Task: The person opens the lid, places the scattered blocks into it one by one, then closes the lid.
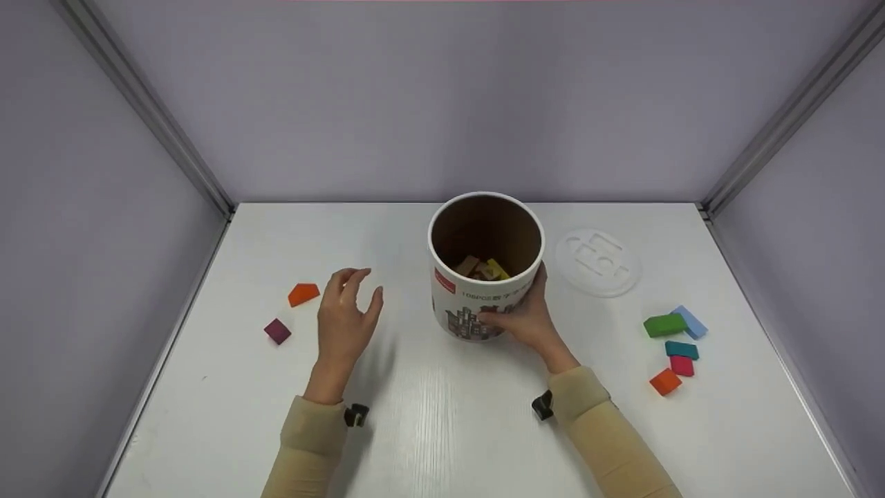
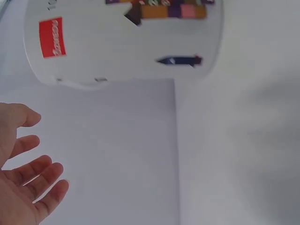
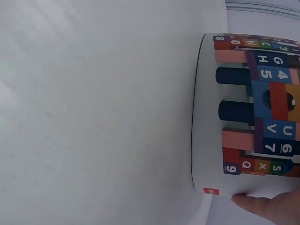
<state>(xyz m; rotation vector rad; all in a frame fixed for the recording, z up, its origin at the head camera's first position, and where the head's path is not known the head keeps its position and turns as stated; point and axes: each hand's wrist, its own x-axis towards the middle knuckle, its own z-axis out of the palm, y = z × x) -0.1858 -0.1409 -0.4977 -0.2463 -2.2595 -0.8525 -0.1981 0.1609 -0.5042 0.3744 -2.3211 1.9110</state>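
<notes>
1. The block bucket [image 1: 470, 301], at my twelve o'clock, holds yellow and brown blocks [image 1: 468, 267].
2. My right hand [image 1: 532, 318] grips its four o'clock side.
3. The translucent lid [image 1: 601, 277] lies at its three o'clock.
4. My left hand [image 1: 346, 321], fingers relaxed, hovers at its eight.

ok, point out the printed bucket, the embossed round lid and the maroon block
Printed bucket [image 1: 462, 304]: head view, on the outer front wall, below the rim.
Embossed round lid [image 1: 599, 263]: head view, near the middle of its face.
Maroon block [image 1: 278, 330]: head view, middle of its visible surface.
</notes>
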